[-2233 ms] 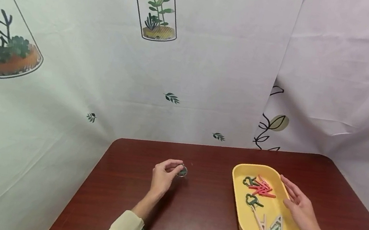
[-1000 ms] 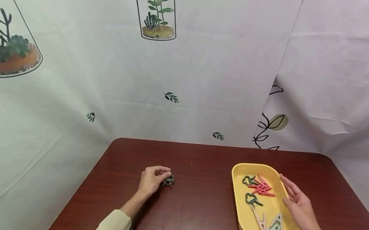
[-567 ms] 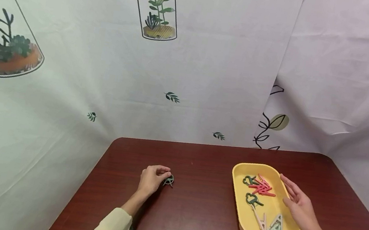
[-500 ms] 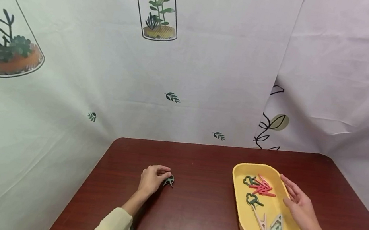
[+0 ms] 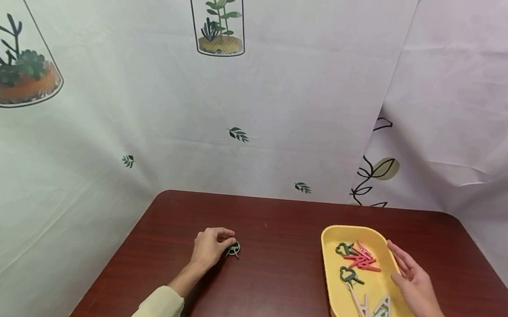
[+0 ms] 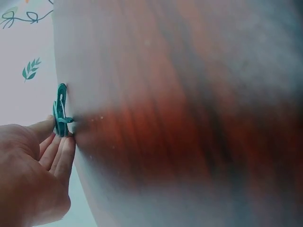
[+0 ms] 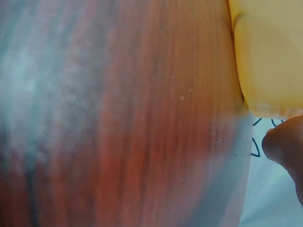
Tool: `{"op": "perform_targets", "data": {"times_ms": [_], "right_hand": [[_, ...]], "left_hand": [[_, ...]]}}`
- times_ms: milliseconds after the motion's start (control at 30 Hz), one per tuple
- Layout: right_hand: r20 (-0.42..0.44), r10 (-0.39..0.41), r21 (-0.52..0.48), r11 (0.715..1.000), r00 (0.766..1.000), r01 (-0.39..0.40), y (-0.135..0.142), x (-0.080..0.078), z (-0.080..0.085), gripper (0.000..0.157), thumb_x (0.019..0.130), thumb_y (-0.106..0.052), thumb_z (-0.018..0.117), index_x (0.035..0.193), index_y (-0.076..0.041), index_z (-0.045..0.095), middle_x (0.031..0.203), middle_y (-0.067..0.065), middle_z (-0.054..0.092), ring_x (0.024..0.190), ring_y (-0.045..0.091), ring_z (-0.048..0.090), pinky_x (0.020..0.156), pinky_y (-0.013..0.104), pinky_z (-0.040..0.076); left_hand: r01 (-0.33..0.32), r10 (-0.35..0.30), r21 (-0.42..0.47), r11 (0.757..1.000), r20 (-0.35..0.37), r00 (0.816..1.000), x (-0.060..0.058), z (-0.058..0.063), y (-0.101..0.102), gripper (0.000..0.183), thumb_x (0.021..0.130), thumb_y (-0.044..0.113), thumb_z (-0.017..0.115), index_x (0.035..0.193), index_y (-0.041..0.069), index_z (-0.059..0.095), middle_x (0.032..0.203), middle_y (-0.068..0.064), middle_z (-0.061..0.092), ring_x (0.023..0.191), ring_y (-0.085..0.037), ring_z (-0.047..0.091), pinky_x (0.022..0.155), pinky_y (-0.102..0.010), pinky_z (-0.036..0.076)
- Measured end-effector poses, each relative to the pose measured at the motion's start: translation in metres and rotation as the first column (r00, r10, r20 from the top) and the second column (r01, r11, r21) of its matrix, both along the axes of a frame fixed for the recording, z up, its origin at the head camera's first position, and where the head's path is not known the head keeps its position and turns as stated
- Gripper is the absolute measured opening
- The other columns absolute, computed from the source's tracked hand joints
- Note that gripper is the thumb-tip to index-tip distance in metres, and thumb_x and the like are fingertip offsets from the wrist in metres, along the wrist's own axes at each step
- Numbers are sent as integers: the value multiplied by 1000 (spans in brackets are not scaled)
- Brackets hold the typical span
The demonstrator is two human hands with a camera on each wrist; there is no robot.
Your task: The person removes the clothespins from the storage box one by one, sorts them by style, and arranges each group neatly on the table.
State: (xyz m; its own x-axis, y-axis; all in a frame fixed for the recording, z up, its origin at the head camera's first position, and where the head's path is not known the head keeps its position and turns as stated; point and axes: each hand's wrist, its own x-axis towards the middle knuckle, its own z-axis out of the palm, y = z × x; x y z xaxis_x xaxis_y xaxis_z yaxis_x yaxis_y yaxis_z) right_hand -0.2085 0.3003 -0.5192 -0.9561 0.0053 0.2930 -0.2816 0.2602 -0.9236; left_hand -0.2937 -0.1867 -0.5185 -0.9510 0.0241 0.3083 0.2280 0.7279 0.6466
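Observation:
My left hand (image 5: 209, 247) pinches a dark green clothes peg (image 5: 233, 249) between thumb and fingertips, low over the left part of the table. The left wrist view shows the peg (image 6: 61, 111) standing up from the fingertips, its lower end hidden by them. At the right, my right hand (image 5: 415, 286) holds the side rim of a yellow tray (image 5: 329, 298), thumb over the edge and fingers along the outside. Inside the tray lie green pegs (image 5: 349, 276), red pegs (image 5: 363, 259), a pale pink peg (image 5: 359, 305) and pale green ones (image 5: 380, 314).
The dark red-brown table (image 5: 274, 283) has rounded far corners. A white cloth (image 5: 292, 103) printed with plants hangs right behind it and along both sides. A black band shows at the left wrist below the sleeve (image 5: 155, 312).
Since the oldest frame my left hand has moved left and nearer with the peg, then stayed there. The peg has turned slightly in the fingers. The right hand and tray stay put.

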Motion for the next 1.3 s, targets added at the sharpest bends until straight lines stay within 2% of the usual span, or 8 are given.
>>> {"op": "perform_targets", "data": {"times_ms": [233,367,500,733,800,1033,1167,1300], "right_hand": [[4,-4,-9,1000,1000,4,0,0,0,58,104,10,50,160,6,36,163,-14,44,125,-24,45,92,9,49],[0,-3,-18,1000,1000,3,-1,0,-1,58,104,12,50,160,8,35,159,-20,45,125,-24,45,91,9,49],[-5,-1,-23,1000,1000,1,0,-1,-2,58,103,13,50,159,10,35,156,-23,46,125,-24,45,91,8,49],[4,-9,-4,1000,1000,9,-1,0,2,58,103,11,49,160,8,35,166,-6,43,125,-23,44,93,8,48],[5,-11,1,1000,1000,11,-1,0,1,58,104,10,49,160,8,35,166,-4,42,125,-24,44,93,8,48],[0,-7,3,1000,1000,7,-1,1,-1,59,104,10,51,160,7,35,165,-9,43,125,-24,43,92,7,47],[-6,-6,5,1000,1000,6,0,1,-1,59,103,11,50,160,8,36,165,-7,43,126,-24,43,93,7,47],[-15,-3,4,1000,1000,3,-1,1,0,58,103,11,50,159,8,36,165,-7,43,126,-23,44,93,7,47]], "left_hand": [[-11,11,-1,1000,3,1000,0,2,0,18,95,19,83,111,12,84,99,1,81,96,-23,77,89,-52,58],[-25,25,12,1000,-3,1000,-2,7,3,20,96,21,82,114,12,83,103,0,81,101,-26,76,90,-53,57],[-33,33,35,999,-16,999,-4,13,8,25,97,23,81,118,12,82,108,-3,81,99,-27,76,88,-53,57],[-36,42,107,994,-55,998,-10,23,24,29,97,24,81,124,12,79,110,-5,80,98,-23,77,87,-49,58],[-25,34,133,991,-60,998,-12,27,30,31,97,24,81,126,12,78,112,-5,80,102,-22,77,90,-49,58],[57,-34,232,971,-102,994,-16,38,52,41,96,19,82,133,4,71,123,-14,76,113,-34,73,95,-50,59],[74,-52,255,964,-92,994,-18,44,67,48,96,21,83,138,5,67,126,-12,75,115,-30,73,97,-47,58],[108,-89,293,950,-77,993,-16,49,84,52,95,20,83,140,4,64,130,-13,74,119,-33,71,100,-49,56]]}}
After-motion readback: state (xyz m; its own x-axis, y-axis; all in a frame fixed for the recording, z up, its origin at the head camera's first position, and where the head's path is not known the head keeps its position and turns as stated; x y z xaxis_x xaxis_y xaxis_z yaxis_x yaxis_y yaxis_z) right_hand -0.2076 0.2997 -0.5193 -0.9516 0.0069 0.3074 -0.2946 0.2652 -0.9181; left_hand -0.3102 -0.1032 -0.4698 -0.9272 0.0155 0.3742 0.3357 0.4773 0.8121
